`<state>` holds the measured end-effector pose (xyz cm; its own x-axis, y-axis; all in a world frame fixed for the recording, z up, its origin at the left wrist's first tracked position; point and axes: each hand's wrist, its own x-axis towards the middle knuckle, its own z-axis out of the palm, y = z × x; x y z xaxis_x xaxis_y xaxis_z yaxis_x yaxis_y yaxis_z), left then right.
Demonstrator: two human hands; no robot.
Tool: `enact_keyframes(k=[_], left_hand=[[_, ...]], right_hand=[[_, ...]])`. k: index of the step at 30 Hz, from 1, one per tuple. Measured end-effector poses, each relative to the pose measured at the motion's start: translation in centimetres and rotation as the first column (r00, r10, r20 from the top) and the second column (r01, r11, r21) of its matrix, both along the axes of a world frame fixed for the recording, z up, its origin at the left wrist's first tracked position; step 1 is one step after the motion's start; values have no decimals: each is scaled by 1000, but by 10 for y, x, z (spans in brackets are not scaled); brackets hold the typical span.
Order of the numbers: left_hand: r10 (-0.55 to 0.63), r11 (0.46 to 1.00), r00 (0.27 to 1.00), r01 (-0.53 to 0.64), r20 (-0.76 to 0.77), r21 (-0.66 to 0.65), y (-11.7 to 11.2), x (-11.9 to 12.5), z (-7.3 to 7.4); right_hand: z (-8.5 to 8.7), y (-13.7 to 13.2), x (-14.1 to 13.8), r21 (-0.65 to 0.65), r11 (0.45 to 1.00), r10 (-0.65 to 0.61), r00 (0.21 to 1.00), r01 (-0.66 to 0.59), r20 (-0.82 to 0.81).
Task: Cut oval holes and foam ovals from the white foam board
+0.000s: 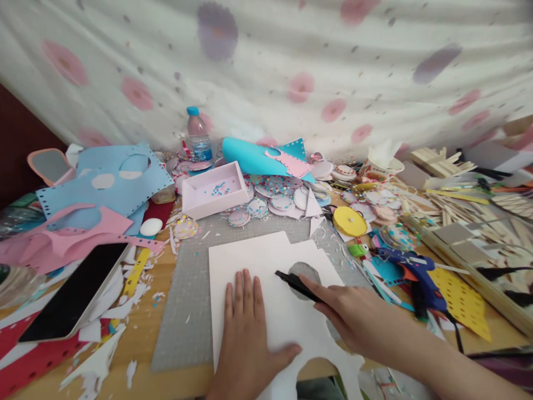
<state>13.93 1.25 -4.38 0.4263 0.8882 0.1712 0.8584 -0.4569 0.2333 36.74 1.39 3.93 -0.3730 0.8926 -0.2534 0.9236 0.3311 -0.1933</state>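
Observation:
A white board lies on the grey cutting mat, with round holes cut along its right side. My left hand rests flat on the board, fingers stretched out and thumb spread to the right. In my right hand is a black craft knife, held with the index finger along its top. The knife points left, its tip over the board beside one round hole. Whether the tip touches the surface I cannot tell.
Behind the mat stand a pale pink box and a water bottle among many decorated discs. A phone lies left among paper scraps. On the right are a blue glue gun, a yellow disc and wooden sticks.

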Motion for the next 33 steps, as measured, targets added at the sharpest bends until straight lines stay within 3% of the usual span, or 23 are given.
enact_keyframes(k=[4, 8, 12, 16, 22, 33], left_hand=[[84, 996, 996, -84, 15, -4, 1, 20, 0], [205, 975, 978, -201, 31, -94, 6, 33, 10], [68, 970, 997, -61, 23, -235, 13, 4, 20], [-45, 982, 999, 39, -30, -183, 14, -24, 13], [-11, 996, 999, 7, -47, -94, 12, -22, 4], [-8, 994, 997, 0, -80, -107, 13, -21, 5]], right_hand=[[8, 14, -3, 16, 1000, -2, 998, 1, 61], [13, 27, -4, 66, 998, -9, 994, 2, 105], [13, 29, -5, 73, 997, -6, 993, -2, 121], [11, 27, -5, 80, 997, 11, 989, -23, 149], [14, 25, -10, 110, 992, 36, 983, -57, 177], [20, 13, -31, 55, 998, -29, 962, 15, 270]])
